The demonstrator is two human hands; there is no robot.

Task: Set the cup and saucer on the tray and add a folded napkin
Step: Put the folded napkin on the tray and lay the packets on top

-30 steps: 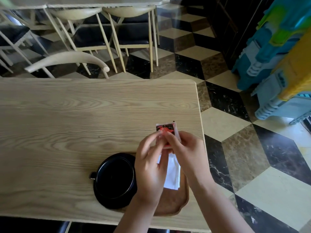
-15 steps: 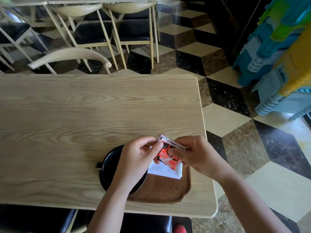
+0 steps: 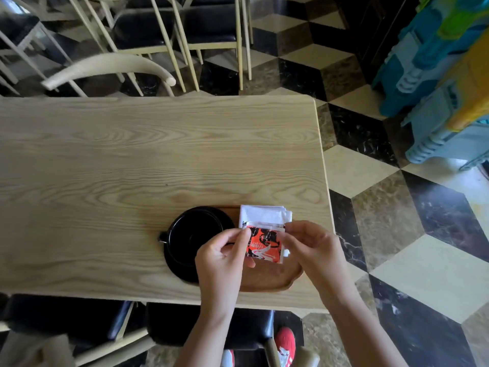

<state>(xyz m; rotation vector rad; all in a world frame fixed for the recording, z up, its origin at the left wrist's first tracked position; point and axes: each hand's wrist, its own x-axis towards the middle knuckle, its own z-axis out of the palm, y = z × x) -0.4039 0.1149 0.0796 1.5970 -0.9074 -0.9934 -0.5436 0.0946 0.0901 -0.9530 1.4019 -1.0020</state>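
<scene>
The tray (image 3: 267,283) sits at the near right end of the table (image 3: 132,168) and serves here as the landmark. On its left part, lapping over the tray's left edge onto the table, rests the black saucer (image 3: 180,266), and the black cup (image 3: 193,230) stands on the saucer with its handle pointing left, away from the tray's middle. That part of the job looks done.

Just right of the cup, the left hand (image 3: 221,258) hovers over the middle of the tray, its thumb and forefinger pinching the left edge of a red and white packet (image 3: 264,246). The packet hangs above the tray's middle, between the two hands. Beyond it, on the far right part of the tray, lies the white folded napkin (image 3: 264,215); it appears to rest on the tray, though its near edge is hidden behind the packet, so I cannot tell how squarely it sits.

The right hand (image 3: 315,247) is over the tray's right edge, fingertips pinching the packet's right side.

By my reading, cup, saucer and napkin are all in place, and what remains is only to deal with the packet, perhaps setting it down on the tray, and to let go.
</scene>
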